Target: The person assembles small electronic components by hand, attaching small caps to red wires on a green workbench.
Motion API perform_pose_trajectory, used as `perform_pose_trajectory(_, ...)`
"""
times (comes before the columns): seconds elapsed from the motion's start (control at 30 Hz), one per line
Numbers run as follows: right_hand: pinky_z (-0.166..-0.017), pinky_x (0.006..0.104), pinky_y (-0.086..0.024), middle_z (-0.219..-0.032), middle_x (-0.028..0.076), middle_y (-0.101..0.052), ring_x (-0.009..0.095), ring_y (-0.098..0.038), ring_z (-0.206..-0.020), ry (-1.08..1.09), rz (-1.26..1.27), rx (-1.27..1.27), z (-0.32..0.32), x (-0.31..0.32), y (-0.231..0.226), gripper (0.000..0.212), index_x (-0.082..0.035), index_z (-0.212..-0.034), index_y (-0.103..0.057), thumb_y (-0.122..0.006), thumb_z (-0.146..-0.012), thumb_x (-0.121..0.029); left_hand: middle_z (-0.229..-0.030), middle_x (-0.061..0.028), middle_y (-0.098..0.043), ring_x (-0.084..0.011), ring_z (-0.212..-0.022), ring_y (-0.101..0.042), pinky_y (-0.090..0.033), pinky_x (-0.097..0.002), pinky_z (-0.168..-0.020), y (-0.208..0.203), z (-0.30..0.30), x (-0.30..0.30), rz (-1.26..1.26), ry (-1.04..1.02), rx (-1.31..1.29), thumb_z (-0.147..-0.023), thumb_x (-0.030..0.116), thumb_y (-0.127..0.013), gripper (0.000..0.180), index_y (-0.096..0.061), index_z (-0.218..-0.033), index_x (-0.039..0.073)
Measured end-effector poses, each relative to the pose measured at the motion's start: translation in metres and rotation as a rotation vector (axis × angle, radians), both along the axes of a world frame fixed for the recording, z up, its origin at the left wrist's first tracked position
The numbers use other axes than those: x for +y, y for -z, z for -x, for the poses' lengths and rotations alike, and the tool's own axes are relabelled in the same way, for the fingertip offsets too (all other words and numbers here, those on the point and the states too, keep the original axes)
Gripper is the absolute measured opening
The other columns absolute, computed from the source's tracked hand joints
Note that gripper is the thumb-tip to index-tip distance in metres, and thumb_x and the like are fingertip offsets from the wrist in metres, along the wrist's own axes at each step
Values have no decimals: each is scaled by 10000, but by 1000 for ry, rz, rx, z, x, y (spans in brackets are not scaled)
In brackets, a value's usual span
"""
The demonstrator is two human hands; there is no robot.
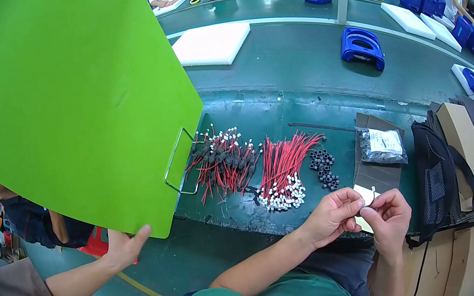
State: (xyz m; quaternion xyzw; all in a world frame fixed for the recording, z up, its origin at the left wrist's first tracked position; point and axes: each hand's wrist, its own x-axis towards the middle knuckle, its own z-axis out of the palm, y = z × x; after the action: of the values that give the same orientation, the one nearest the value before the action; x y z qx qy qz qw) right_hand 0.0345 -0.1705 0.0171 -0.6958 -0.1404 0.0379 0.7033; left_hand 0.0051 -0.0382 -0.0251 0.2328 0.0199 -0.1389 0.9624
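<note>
I saw that the big board was bright lime green, almost plain. The wires were red, their connectors white, the small round pieces black. The worktable was dark green, the foam slab white.

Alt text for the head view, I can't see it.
A person's left hand and right hand pinch a small white-tipped part at the edge of a green workbench. Red wires and black parts lie to the left; farther left, a co-worker's hand is at a large green panel's lower edge.
</note>
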Motion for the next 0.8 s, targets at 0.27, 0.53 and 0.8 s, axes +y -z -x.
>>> perform_pose_trajectory(0.27, -470, 145, -321, -645, -16, -515, 11, -419, -526, 39, 26, 7, 1, -5, 6, 186, -30, -709, -516, -692, -661, 8, -724, -19, -572, -65, -518, -569, -528, -223, -536, 6, -5, -2, -170, 30, 87, -867, 150, -526, 145, -543, -933, 21)
perform_pose_trajectory(0.53, -467, 150, -344, -685, 8, -563, 15, -445, -526, 5, 43, -94, -3, -5, 9, 152, -19, -744, -540, -679, -687, 0, -873, -65, -612, -68, -761, -570, -502, -217, -674, -3, -2, 7, -424, -116, 108, -875, 214, -520, 270, -580, -1036, 6)
perform_pose_trajectory(0.8, -501, 146, -359, -713, 22, -567, 21, -459, -568, -82, -137, 26, -4, -8, 6, 125, 0, -779, -536, -649, -725, -1, -907, -67, -608, -94, -842, -563, -461, -227, -756, -9, -2, 14, -477, -25, -181, -818, 120, -600, 248, -571, -1017, -25)
